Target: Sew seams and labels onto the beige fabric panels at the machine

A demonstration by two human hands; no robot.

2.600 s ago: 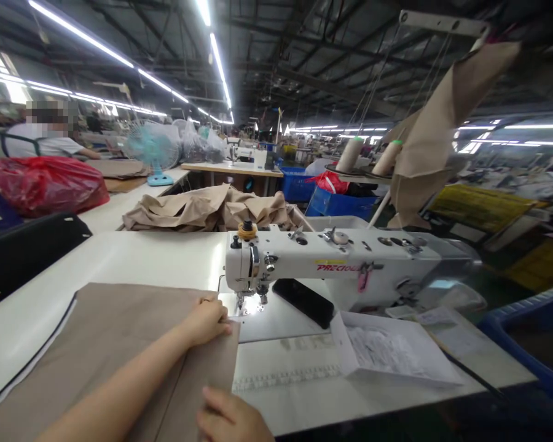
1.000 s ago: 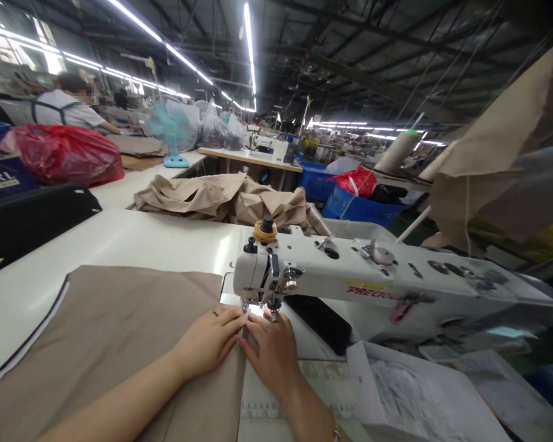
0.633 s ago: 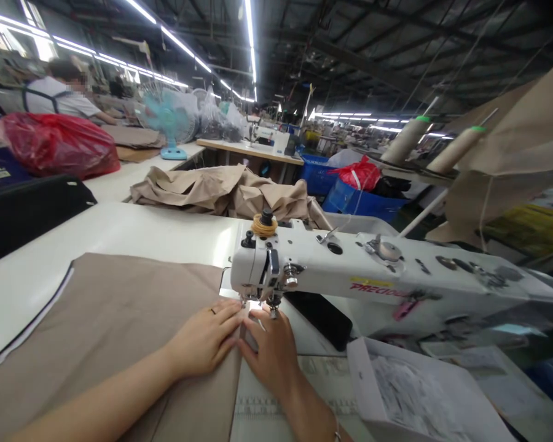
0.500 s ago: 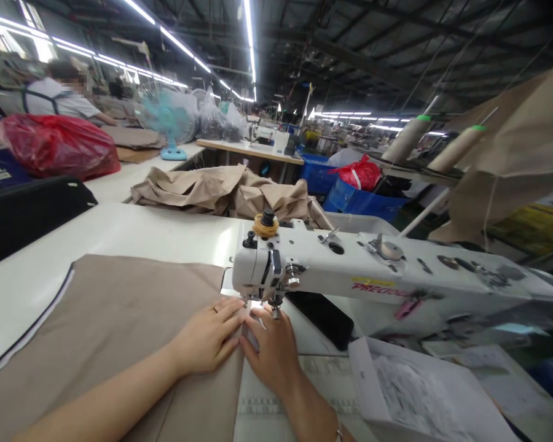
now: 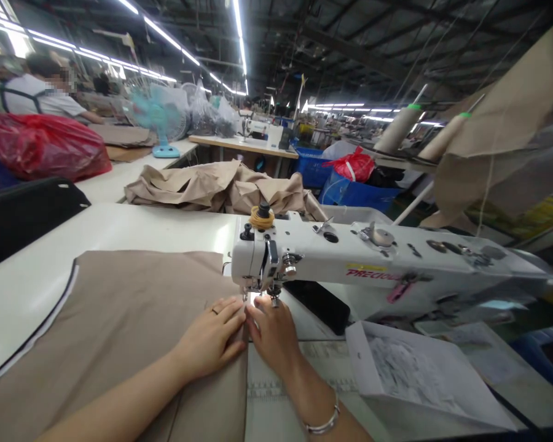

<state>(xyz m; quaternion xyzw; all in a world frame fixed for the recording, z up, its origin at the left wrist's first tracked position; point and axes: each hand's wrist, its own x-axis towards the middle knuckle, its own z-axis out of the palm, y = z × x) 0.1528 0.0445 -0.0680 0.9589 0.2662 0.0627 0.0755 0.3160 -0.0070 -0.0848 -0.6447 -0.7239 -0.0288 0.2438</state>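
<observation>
A beige fabric panel point(image 5: 133, 319) lies spread over the white table, its right edge running up to the needle of a white sewing machine point(image 5: 313, 248). My left hand point(image 5: 209, 337) rests flat on the fabric just in front of the presser foot, a ring on one finger. Close beside it, my right hand point(image 5: 276, 331) is bent over the fabric's edge under the machine head, thumb and forefinger drawn together on the cloth. Its fingertips are partly hidden. A dark strip with a white border follows the panel's left side.
Right of my hands lie a black phone point(image 5: 320, 304) and a white box point(image 5: 357, 356) of small pale pieces. Ruler markings point(image 5: 299, 387) show on the table. Crumpled beige cloth point(image 5: 184, 187) is heaped behind the machine. A co-worker point(image 5: 41, 92) sits at far left beyond a red bag point(image 5: 46, 147).
The fingers of my right hand have drawn closer together at the fabric's edge. Both hands stay by the needle. The whole view has shifted slightly, bringing a bracelet on my right wrist into fuller sight.
</observation>
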